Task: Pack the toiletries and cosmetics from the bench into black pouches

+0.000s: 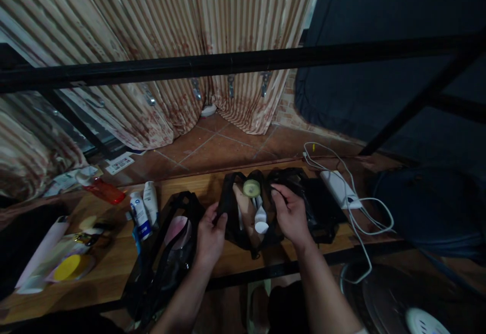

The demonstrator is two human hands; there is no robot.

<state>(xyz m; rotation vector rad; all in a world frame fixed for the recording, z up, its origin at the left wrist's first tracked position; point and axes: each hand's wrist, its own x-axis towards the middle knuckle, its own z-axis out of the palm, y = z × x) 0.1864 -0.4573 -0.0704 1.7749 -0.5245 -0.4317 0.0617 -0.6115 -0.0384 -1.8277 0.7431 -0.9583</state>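
Observation:
A black bag (234,235) stands on the wooden bench with its mouth spread apart. My left hand (211,235) pinches its left edge. On the opposite side, my right hand (291,213) has thumb and fingers closed on the right edge. Inside the bag lie a round container with a pale green top (251,188) and a white tube (260,215) with a round white end; the bag's lower contents are hidden. Left of my left hand sits another black bag with clear panels (181,255), holding something pink.
On the bench (108,258) to the left stand white-and-blue tubes (140,215), a red bottle (103,190) and a yellow-lidded jar (70,267). A white power strip (341,190) with looping cables lies right. A dark rail (228,63) crosses before the curtains (152,20).

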